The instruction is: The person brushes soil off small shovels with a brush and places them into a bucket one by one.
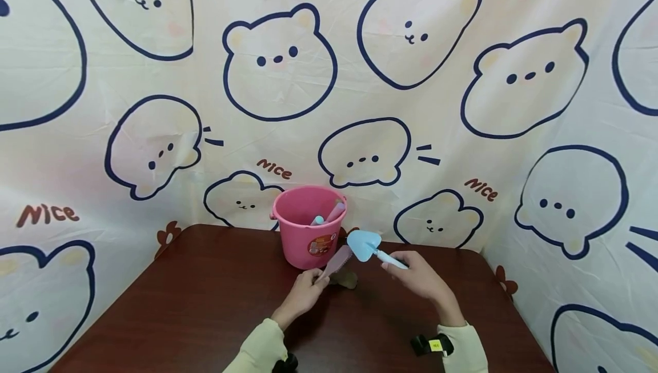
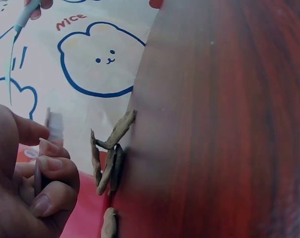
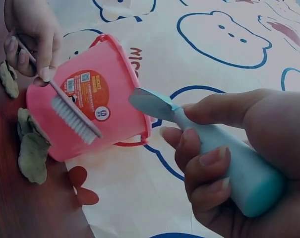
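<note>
My left hand grips the handle of a pinkish brush with white bristles, seen clearly in the right wrist view. In my right hand is a small light-blue trowel, its blade pointing left above the table and close to the brush's end. Several flat, rough, grey-brown pieces lie on the table near the bucket's base; what they are made of I cannot tell. Behind both tools stands a pink bucket, upright, with an orange label. Inside it lean a pink handle and a light-blue handle end.
The dark reddish-brown table reaches back to a pale cloth printed with cartoon bear faces, which hangs behind and at both sides. The bucket is near the table's back edge.
</note>
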`<action>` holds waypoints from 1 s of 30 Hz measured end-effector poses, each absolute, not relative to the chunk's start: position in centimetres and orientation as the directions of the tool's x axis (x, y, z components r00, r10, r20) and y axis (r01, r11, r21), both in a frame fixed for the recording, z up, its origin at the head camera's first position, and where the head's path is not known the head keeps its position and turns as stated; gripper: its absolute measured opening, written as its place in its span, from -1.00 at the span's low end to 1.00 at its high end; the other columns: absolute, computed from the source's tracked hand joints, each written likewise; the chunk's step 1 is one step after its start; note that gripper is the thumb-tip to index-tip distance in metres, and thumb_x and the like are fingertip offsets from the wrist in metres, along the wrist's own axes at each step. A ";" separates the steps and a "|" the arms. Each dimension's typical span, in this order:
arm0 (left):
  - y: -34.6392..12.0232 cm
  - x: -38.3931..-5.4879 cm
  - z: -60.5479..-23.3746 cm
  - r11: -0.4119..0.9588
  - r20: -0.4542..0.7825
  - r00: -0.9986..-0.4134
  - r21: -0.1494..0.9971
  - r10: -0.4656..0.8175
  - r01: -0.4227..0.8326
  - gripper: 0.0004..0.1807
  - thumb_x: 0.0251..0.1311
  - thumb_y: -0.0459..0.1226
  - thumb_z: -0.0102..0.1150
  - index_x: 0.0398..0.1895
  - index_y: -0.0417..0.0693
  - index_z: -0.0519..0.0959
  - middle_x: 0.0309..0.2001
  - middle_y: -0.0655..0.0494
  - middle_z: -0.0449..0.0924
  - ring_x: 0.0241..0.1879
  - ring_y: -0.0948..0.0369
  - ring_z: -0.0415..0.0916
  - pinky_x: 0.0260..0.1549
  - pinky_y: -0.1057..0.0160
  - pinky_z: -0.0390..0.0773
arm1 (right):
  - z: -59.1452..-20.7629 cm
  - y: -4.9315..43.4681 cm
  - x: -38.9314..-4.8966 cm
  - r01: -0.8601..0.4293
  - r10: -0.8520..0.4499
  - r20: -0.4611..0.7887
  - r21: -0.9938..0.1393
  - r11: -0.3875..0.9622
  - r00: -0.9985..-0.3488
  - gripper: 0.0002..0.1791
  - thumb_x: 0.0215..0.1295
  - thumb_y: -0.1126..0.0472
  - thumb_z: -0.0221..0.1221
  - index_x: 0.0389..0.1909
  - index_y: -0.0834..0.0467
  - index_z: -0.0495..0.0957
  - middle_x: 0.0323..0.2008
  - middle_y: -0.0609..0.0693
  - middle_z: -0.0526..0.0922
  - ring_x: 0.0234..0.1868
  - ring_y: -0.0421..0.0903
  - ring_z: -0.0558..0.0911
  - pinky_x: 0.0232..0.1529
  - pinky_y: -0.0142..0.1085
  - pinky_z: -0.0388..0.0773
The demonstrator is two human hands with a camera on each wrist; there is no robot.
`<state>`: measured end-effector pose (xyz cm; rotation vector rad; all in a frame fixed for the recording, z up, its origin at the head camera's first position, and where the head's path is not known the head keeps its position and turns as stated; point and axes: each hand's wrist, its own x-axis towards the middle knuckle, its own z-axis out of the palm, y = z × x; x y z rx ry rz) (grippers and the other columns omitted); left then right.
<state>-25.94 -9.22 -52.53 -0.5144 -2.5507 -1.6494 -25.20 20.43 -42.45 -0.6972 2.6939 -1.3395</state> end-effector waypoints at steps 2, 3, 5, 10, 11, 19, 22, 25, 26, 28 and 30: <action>-9.2 -26.1 -52.4 0.376 0.225 -0.938 0.872 0.264 0.314 -0.75 0.51 -0.23 0.03 -0.17 -0.28 0.55 -0.55 0.15 0.33 -0.63 0.30 0.21 -0.61 0.35 0.26 | -42.2 20.3 -25.3 -0.364 -0.387 0.166 -0.773 0.520 -0.907 -0.77 0.45 0.06 0.21 -0.27 0.17 0.61 -0.59 -0.02 0.39 -0.61 -0.19 0.33 -0.60 -0.38 0.32; -9.1 -26.1 -52.3 0.378 0.215 -0.937 0.872 0.275 0.311 -0.74 0.51 -0.21 0.03 -0.15 -0.29 0.55 -0.55 0.16 0.34 -0.64 0.30 0.22 -0.61 0.35 0.26 | -42.1 20.1 -25.4 -0.363 -0.374 0.175 -0.772 0.522 -0.911 -0.77 0.45 0.06 0.22 -0.26 0.16 0.62 -0.60 -0.03 0.38 -0.61 -0.19 0.33 -0.58 -0.37 0.32; -9.1 -26.1 -52.3 0.398 0.193 -0.936 0.866 0.293 0.303 -0.70 0.51 -0.16 0.05 -0.14 -0.28 0.57 -0.57 0.18 0.35 -0.64 0.31 0.23 -0.62 0.35 0.26 | -42.0 19.7 -25.7 -0.363 -0.352 0.193 -0.771 0.523 -0.916 -0.78 0.44 0.05 0.23 -0.22 0.14 0.64 -0.61 -0.04 0.35 -0.60 -0.18 0.32 -0.56 -0.37 0.32; -9.3 -25.7 -51.9 0.430 0.172 -0.927 0.847 0.334 0.313 -0.61 0.51 -0.06 0.03 -0.19 -0.25 0.59 -0.61 0.24 0.33 -0.67 0.32 0.22 -0.64 0.34 0.23 | -41.1 18.1 -27.1 -0.393 -0.331 0.247 -0.762 0.515 -0.911 -0.76 0.43 0.06 0.24 -0.15 0.17 0.67 -0.63 -0.05 0.32 -0.60 -0.16 0.31 -0.56 -0.35 0.32; -9.4 -25.6 -51.8 0.432 0.180 -0.921 0.841 0.346 0.326 -0.61 0.51 -0.05 0.02 -0.21 -0.23 0.59 -0.61 0.26 0.32 -0.67 0.32 0.21 -0.65 0.34 0.22 | -40.7 17.8 -27.4 -0.400 -0.329 0.256 -0.757 0.517 -0.909 -0.76 0.42 0.07 0.25 -0.15 0.18 0.67 -0.63 -0.05 0.32 -0.61 -0.15 0.31 -0.56 -0.35 0.31; -10.1 -25.0 -51.6 0.444 0.184 -0.854 0.790 0.487 0.424 -0.61 0.54 -0.10 -0.01 -0.32 -0.21 0.59 -0.61 0.31 0.33 -0.66 0.38 0.22 -0.63 0.37 0.24 | -37.8 14.7 -30.0 -0.451 -0.326 0.314 -0.668 0.591 -0.892 -0.76 0.37 0.11 0.29 -0.15 0.22 0.69 -0.48 0.01 0.55 -0.50 -0.10 0.45 -0.42 -0.26 0.44; -10.4 -24.9 -51.8 0.433 0.172 -0.822 0.781 0.543 0.450 -0.63 0.55 -0.10 -0.03 -0.30 -0.18 0.59 -0.60 0.30 0.36 -0.64 0.39 0.27 -0.61 0.38 0.31 | -37.1 13.2 -31.3 -0.456 -0.322 0.324 -0.654 0.603 -0.890 -0.75 0.36 0.11 0.30 -0.13 0.22 0.69 -0.40 0.05 0.61 -0.44 -0.05 0.50 -0.39 -0.24 0.50; -10.7 -25.2 -52.6 0.418 0.189 -0.793 0.767 0.579 0.488 -0.63 0.56 -0.09 -0.03 -0.32 -0.13 0.59 -0.61 0.28 0.40 -0.65 0.37 0.32 -0.61 0.32 0.38 | -36.7 11.6 -32.5 -0.464 -0.322 0.334 -0.645 0.607 -0.886 -0.75 0.36 0.12 0.31 -0.09 0.20 0.68 -0.31 0.05 0.65 -0.36 -0.03 0.54 -0.33 -0.26 0.55; -10.9 -25.6 -53.2 0.423 0.182 -0.788 0.761 0.588 0.491 -0.63 0.56 -0.05 -0.04 -0.32 -0.07 0.59 -0.61 0.30 0.41 -0.65 0.38 0.33 -0.61 0.33 0.39 | -36.7 11.0 -32.9 -0.470 -0.321 0.343 -0.634 0.614 -0.883 -0.75 0.35 0.12 0.31 -0.09 0.19 0.68 -0.28 0.05 0.66 -0.33 -0.02 0.55 -0.30 -0.27 0.56; -11.1 -26.6 -54.9 0.428 0.161 -0.787 0.766 0.595 0.480 -0.64 0.54 0.00 -0.03 -0.33 0.03 0.61 -0.62 0.31 0.44 -0.66 0.39 0.35 -0.60 0.34 0.41 | -36.7 9.9 -33.7 -0.463 -0.316 0.338 -0.624 0.629 -0.886 -0.74 0.34 0.10 0.33 -0.07 0.18 0.68 -0.23 0.04 0.68 -0.30 -0.03 0.57 -0.32 -0.29 0.61; -11.2 -27.7 -56.8 0.434 0.114 -0.795 0.787 0.596 0.438 -0.65 0.52 0.04 -0.02 -0.32 0.10 0.62 -0.62 0.31 0.46 -0.66 0.40 0.34 -0.59 0.36 0.41 | -36.7 8.8 -34.3 -0.442 -0.314 0.311 -0.617 0.651 -0.897 -0.73 0.35 0.09 0.33 -0.06 0.16 0.68 -0.20 0.04 0.68 -0.29 -0.04 0.58 -0.38 -0.30 0.64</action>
